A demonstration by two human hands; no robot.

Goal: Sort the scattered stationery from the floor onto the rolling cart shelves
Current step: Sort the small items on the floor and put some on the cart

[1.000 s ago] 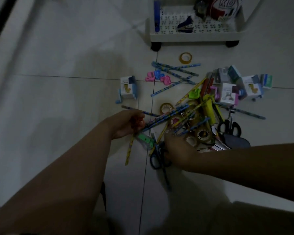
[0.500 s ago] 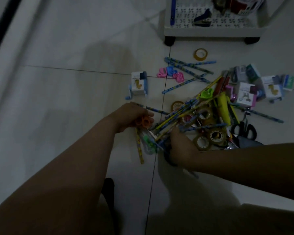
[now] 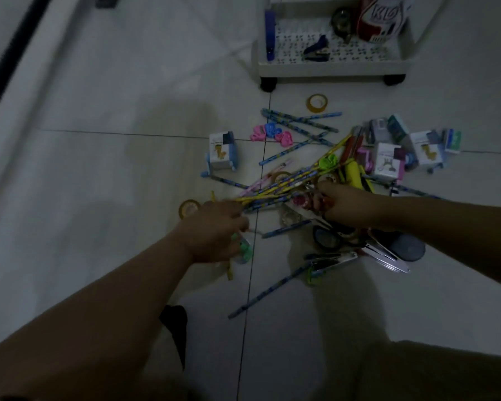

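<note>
Left hand (image 3: 214, 230) grips pencils (image 3: 275, 189); right hand (image 3: 344, 206) on pile.

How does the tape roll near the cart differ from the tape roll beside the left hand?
The tape roll near the cart lies alone and fully visible, just below the rolling cart. The tape roll beside the left hand lies close to the left hand, which partly covers it. Both are yellowish rings lying flat on the floor.

Pale tiled floor (image 3: 128, 175): scattered pencils (image 3: 298, 123), tape rolls (image 3: 316, 102), boxed sharpeners (image 3: 222, 151), wheeled cart (image 3: 333, 66).
</note>
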